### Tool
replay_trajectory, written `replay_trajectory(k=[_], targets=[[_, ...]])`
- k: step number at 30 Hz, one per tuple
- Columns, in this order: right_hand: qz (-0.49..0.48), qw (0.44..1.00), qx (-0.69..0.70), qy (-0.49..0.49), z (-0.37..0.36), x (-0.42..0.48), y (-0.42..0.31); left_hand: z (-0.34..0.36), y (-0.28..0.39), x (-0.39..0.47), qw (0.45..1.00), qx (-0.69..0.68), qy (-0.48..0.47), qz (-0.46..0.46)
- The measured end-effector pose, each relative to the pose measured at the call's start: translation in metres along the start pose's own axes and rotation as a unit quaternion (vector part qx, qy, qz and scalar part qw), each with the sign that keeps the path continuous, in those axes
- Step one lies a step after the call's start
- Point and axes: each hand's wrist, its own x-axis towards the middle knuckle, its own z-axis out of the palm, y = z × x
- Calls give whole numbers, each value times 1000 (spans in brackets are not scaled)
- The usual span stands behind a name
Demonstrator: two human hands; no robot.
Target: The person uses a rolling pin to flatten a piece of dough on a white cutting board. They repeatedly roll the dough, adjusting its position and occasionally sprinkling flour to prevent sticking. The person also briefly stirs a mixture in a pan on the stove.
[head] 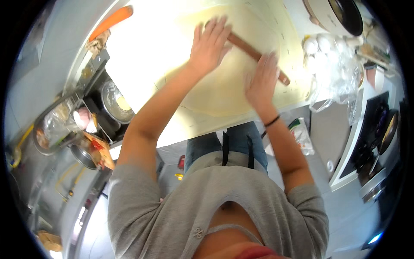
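Observation:
A brown wooden rolling pin (245, 48) lies slantwise over a wide, thin sheet of pale dough (207, 94) on a light mat. My left hand (210, 45) is flat with its fingers stretched out over the pin's upper left end. Near the pin's lower right end, my right hand (263, 77) rests with its fingers extended over the wood. Neither hand is wrapped round the pin. Both hands are slightly blurred, and glare whitens the left part of the mat.
Eggs (312, 47) and a clear plastic bag (339, 77) sit at the right edge, below a large pot (343, 14). An orange-handled tool (113, 21) lies upper left. A metal bowl (111, 103) with dough stands left, beside the sink area. A pan (388, 132) is far right.

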Motion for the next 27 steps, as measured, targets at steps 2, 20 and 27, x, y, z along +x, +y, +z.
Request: replay_trajectory(k=[2, 20, 27], targets=[[-2, 998, 62, -33, -6, -34, -23, -20, 7, -34, 999, -37, -24, -13], [-276, 958, -26, -68, -27, 22, -5, -4, 56, -129, 970, -38, 133, -202], [-171, 983, -59, -31, -7, 44, 17, -12, 60, -104, 937, -48, 18, -346]])
